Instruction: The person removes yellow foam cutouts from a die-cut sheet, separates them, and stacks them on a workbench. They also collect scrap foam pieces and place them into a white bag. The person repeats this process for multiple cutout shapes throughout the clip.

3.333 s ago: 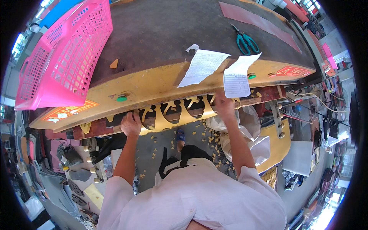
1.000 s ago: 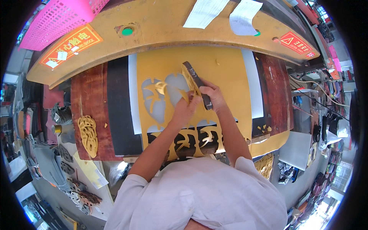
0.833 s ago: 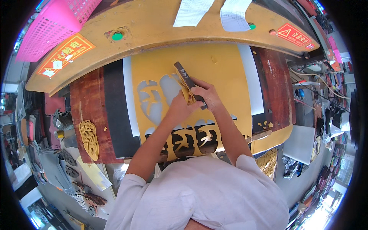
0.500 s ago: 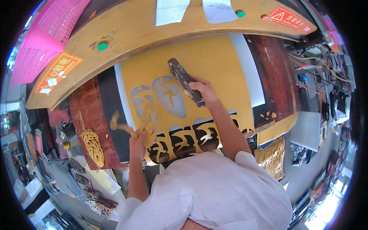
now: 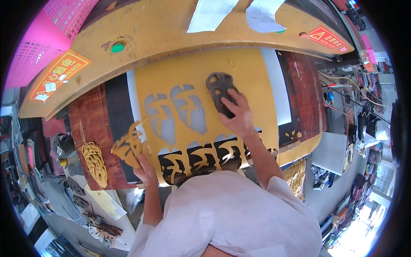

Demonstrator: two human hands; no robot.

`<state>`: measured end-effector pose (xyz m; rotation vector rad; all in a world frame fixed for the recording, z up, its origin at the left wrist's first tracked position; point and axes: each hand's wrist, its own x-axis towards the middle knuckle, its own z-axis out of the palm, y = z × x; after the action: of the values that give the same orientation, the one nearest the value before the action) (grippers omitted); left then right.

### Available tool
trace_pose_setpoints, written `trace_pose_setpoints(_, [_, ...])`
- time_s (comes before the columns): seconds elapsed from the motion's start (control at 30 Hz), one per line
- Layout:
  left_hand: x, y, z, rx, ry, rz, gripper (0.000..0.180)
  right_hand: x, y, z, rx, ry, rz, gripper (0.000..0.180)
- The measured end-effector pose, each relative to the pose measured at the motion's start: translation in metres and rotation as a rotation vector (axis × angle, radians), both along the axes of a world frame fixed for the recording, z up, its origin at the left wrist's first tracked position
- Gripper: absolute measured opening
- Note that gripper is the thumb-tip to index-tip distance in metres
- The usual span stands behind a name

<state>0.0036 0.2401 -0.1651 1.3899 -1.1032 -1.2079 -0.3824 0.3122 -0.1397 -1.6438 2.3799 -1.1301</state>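
My right hand point(image 5: 239, 116) grips the near end of a dark cutting die point(image 5: 219, 85), fingers bent over its top. The die rests on or just over a yellow sheet point(image 5: 253, 81), right of two shoe-upper-shaped cut-outs point(image 5: 195, 113) that show pale material beneath. My left hand point(image 5: 147, 172) is closed on thin yellow cut pieces point(image 5: 128, 147), slightly blurred, held over the sheet's left edge. Along the near edge runs a row of similar openings point(image 5: 201, 158) with dark backing behind them.
A stack of yellow cut pieces point(image 5: 95, 163) lies on the red-brown board at left. Across the far side runs a yellow machine beam point(image 5: 158, 38) with a green button point(image 5: 117, 47) and hanging papers point(image 5: 212, 15). Small scraps point(image 5: 293, 135) sit at right.
My right hand has tipped the cutting die from on edge to nearly flat, slightly to the right. My left hand has drawn the yellow pieces left, away from the cut-outs.
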Motion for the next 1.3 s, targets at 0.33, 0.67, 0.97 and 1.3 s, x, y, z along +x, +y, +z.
trace_pose_setpoints(0.33, [-0.001,-0.011,-0.048,-0.157,-0.924,-0.098,0.041,-0.028,-0.09,-0.03,0.068,0.177,-0.016,0.051])
trace_pose_setpoints(0.67, [-0.067,-0.179,-0.087,-0.361,-0.944,0.034,0.048,-0.187,-0.099,0.058,-0.415,-0.504,-0.633,0.039])
trace_pose_setpoints(0.97, [-0.121,-0.259,-0.077,-0.469,-1.025,0.01,0.039,-0.168,-0.11,-0.03,0.02,0.05,-0.112,0.022])
trace_pose_setpoints(1.3, [-0.12,-0.266,-0.085,-0.631,-1.169,0.005,0.043,-0.144,-0.104,-0.069,0.003,0.228,-0.04,0.024])
